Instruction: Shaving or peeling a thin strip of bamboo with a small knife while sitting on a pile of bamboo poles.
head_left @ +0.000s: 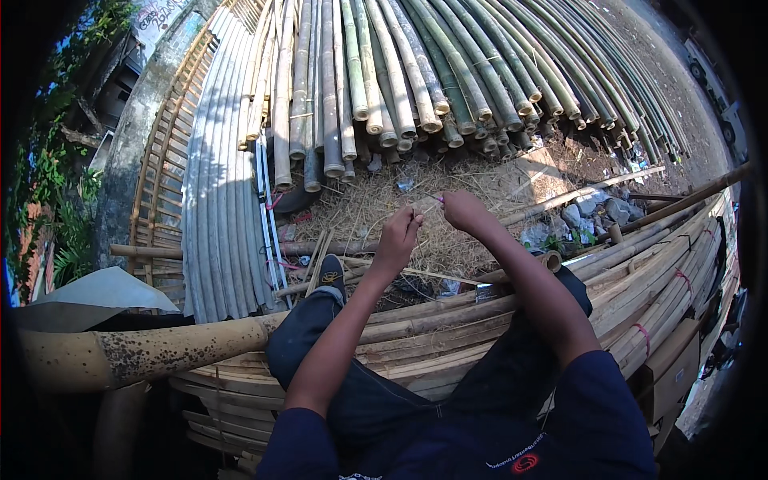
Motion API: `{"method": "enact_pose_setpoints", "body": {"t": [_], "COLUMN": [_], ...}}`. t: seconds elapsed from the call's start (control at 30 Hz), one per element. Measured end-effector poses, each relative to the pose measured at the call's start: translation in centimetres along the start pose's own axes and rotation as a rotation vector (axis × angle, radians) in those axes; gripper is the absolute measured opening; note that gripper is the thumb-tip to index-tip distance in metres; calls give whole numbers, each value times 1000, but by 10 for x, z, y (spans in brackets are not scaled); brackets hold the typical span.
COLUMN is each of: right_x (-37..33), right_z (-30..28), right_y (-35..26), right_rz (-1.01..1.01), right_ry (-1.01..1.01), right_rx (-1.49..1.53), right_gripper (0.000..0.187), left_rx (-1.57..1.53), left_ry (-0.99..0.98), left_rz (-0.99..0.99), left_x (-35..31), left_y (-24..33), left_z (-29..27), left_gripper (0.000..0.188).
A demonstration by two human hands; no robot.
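Note:
Both my hands are raised close together above the straw-strewn ground, past my knees. My right hand point(466, 213) is closed in a fist round a slim thing with a pink-purple bit point(441, 199), and a thin dark tip points from it toward the left. Its kind is too small to tell. To the left and slightly lower, my left hand point(398, 234) has its fingers bent together in a pinch. What lies in that pinch, if anything, is too fine to make out. A gap separates the two hands.
Cut bamboo poles point(400, 72) lie stacked ahead. Grey corrugated sheets point(220, 184) and a bamboo ladder point(164, 152) stand at left. I sit on split bamboo bundles point(448, 324) bound with pink ties; a thick pole point(184, 346) juts left. Stones point(596, 210) lie at right.

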State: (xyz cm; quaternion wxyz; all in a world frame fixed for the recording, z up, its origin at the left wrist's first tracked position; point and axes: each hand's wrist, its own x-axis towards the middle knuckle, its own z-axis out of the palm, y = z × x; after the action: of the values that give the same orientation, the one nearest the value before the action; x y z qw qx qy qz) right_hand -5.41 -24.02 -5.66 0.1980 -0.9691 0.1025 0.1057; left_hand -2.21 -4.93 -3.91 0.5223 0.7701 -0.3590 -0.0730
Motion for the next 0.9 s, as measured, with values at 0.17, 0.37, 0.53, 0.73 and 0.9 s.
{"method": "enact_pose_setpoints", "body": {"t": [0.17,0.37,0.53,0.73,0.9], "right_x": [2,-2,-2,2,-2], "right_z": [-4,-18,-29,-19,9], "right_y": [3,4,6,17,15], "right_rz": [-34,-44,32,-47,-68], "right_ry": [22,16,-22,2,-59], "right_rx": [-2,-29,-33,-42,-16], "right_gripper": [19,21,20,19,21], "left_rx": [199,261,245,423,241], "left_ry": [-36,-51,-53,-175,-186], "left_rz": [68,4,-85,-91,-151], "left_x": [-7,-2,0,-9,0], "left_y": [9,49,46,2,-2], "left_z": [-23,-35,-41,-23,-21], "left_gripper": [23,25,21,13,10]}}
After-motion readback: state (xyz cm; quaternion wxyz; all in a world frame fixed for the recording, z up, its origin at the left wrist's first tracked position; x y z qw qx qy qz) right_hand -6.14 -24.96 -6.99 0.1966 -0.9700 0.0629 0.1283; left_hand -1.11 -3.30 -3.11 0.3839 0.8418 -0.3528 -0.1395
